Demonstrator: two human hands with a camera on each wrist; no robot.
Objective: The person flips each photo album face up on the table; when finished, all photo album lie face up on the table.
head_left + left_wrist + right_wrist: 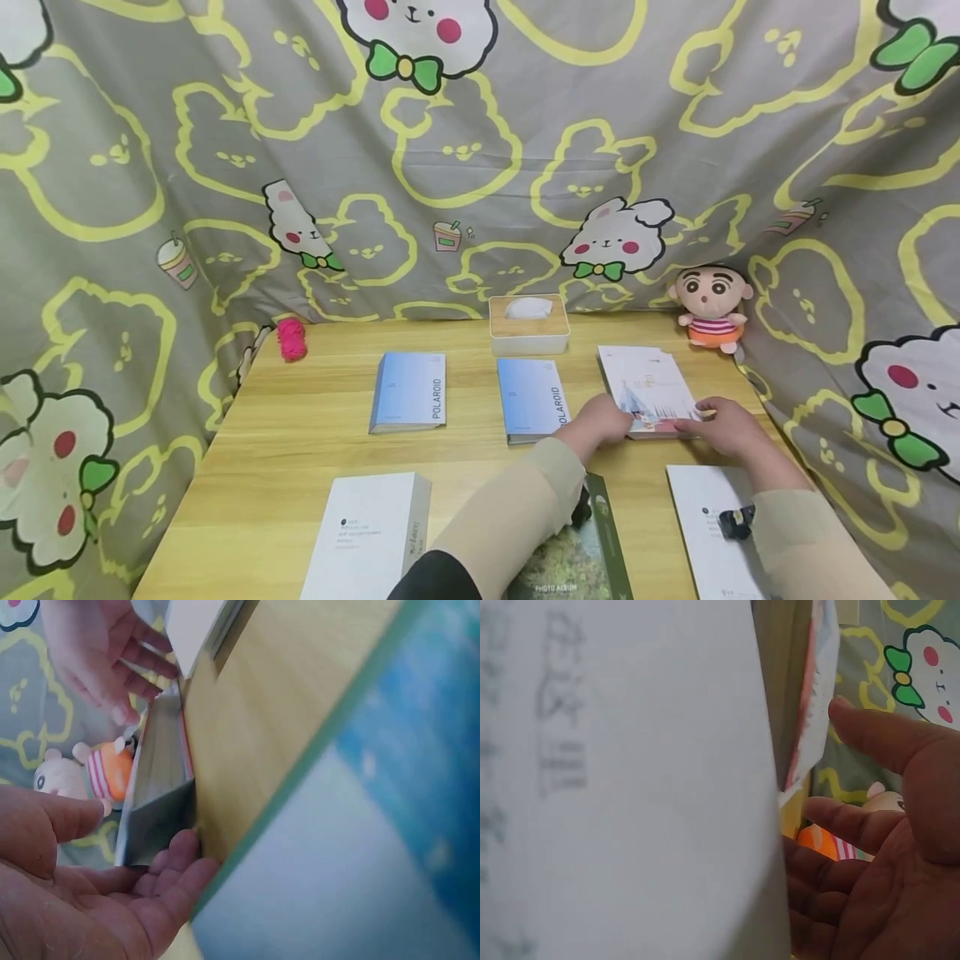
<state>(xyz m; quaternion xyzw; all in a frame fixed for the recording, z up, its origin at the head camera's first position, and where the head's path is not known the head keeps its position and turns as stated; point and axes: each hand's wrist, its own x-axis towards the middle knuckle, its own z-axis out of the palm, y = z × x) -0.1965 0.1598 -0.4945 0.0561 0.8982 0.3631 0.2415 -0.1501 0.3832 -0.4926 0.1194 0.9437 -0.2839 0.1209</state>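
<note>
Spread hands flank the illustrated book, tabletop showing along its near edge.

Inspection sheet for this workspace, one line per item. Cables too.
Surface: wood-look table, pale and grained.
Job's things: illustrated white book at back right, between both hands; left blue album and right blue album, both marked POLAROID; in front, thick white volume, green photo album partly under the left sleeve, white-covered volume partly under the right arm.
Clutter: tissue box, pink bundle and plush doll along the back.
Hands: left hand at the illustrated white book's near-left corner; right hand at its near-right; firmness of hold unclear.
Cables: nothing seen.
Surroundings: grey cartoon-print curtain behind and at both sides.
</note>
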